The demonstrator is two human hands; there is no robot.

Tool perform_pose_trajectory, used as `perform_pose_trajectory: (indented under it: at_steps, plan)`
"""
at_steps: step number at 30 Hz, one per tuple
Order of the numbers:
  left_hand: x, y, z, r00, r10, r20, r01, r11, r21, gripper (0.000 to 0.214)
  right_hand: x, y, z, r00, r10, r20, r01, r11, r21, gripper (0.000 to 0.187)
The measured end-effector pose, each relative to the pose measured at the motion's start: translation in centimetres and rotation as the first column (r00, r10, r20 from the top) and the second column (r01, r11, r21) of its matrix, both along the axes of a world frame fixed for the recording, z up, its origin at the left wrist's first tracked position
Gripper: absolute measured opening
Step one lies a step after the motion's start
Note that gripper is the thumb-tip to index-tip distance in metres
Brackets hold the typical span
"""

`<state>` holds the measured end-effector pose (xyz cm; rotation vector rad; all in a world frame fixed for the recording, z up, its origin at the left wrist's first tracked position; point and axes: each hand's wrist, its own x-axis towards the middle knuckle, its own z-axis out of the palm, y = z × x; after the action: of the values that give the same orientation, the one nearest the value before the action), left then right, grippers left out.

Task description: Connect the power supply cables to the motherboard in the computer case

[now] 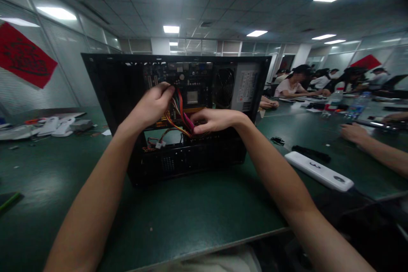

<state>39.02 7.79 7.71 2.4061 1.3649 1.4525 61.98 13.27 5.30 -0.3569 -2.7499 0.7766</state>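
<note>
A: What lies nearest to us?
B: The bare front of the tabletop (178, 214). To our right on it lies a white power strip (318, 171), well apart from the work, apparently to leave our forearms room.

A: Where does the computer case (207, 156) stand?
B: Upright on the tabletop before us, open side facing us, presumably so that both hands reach the interior from the front.

A: State the condition of our hands.
B: Our left hand (158, 98) pinches the upper part of the coloured cables (180, 102), in front of the circuit board (204, 80). Whether its fingertips hold a plug, we cannot tell. Our right hand (215, 120) closes around the lower run, likely to steady the bundle and take up slack.

A: And the parts around them?
B: A loose white connector (158, 145) sits in the lower-left opening. The power supply (246, 87) occupies the upper right, beside a round fan (225, 87).

A: Beyond the case?
B: Other people (295, 83) sit at the far right.
</note>
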Motion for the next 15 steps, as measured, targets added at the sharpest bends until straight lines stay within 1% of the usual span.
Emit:
perform_pose_trajectory:
  at_steps: [3,6,8,11,13,14,15]
  plan:
    - [1.2,0.7,-1.0,0.997,-0.072,0.038,0.075,0.995,-0.061,0.042,0.8,-1.7,1.2,0.994,0.077,0.081,-0.075,0.997,-0.029,0.058]
    - [2.3,0.8,-1.7,0.981,-0.168,0.098,0.179,0.976,-0.125,0.051,1.7,-3.7,2.6,0.993,0.053,0.109,-0.052,0.999,-0.014,0.057]
    - [2.5,0.2,-1.7,0.971,-0.221,0.090,0.235,0.947,-0.218,0.057,2.7,-4.7,3.3,0.990,0.026,0.137,-0.026,1.000,-0.002,0.056]
    - [2.0,-1.1,-1.5,0.947,-0.319,-0.046,0.271,0.865,-0.422,0.067,4.7,-5.6,4.0,0.976,0.016,0.218,-0.004,0.999,-0.053,0.053]
    - [1.5,-1.3,-1.7,0.903,-0.390,-0.178,0.251,0.818,-0.517,0.071,6.0,-6.0,4.4,0.958,0.017,0.288,0.009,0.996,-0.089,0.051]
    - [1.3,-1.1,-2.0,0.883,-0.400,-0.245,0.223,0.817,-0.531,0.069,6.6,-6.1,4.5,0.949,0.017,0.314,0.014,0.995,-0.095,0.051]
    - [1.2,-0.5,-2.6,0.871,-0.381,-0.312,0.182,0.837,-0.516,0.065,7.1,-6.3,4.7,0.945,0.013,0.328,0.019,0.995,-0.095,0.050]
